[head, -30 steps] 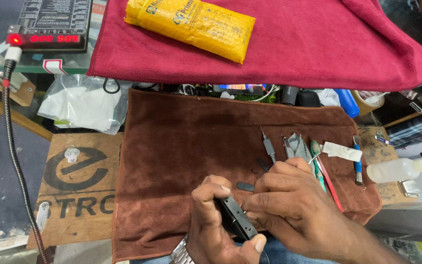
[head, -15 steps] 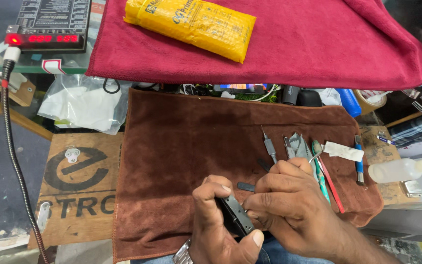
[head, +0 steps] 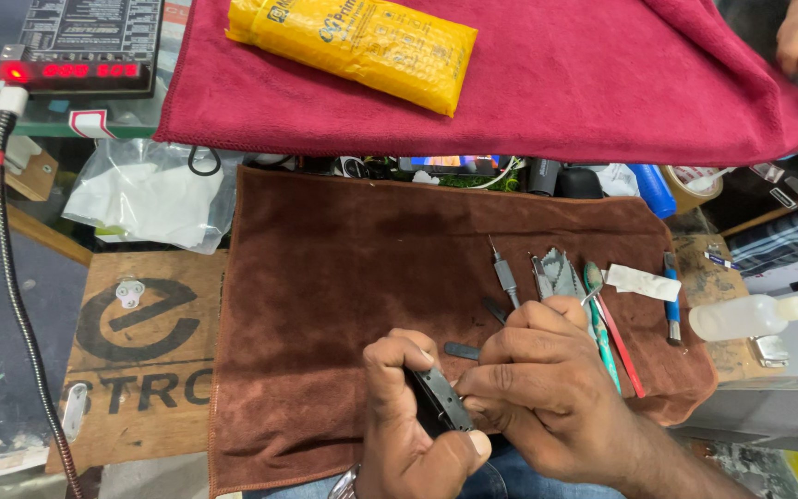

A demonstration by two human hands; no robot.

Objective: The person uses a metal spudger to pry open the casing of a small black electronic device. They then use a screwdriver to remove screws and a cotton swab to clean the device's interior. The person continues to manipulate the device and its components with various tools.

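Head view: left hand [head: 413, 416] gripping dark phone [head: 441, 399] edge-up at cloth's [head: 325, 277] six o'clock; right hand [head: 538, 379] pinching, fingers closed on its rim. Likely prying it open; next needing steady leverage. Tools [head: 556, 277] lying at two o'clock.

A slim black phone-like device [head: 441, 399] stands on edge, tilted, above the brown cloth [head: 344, 268].
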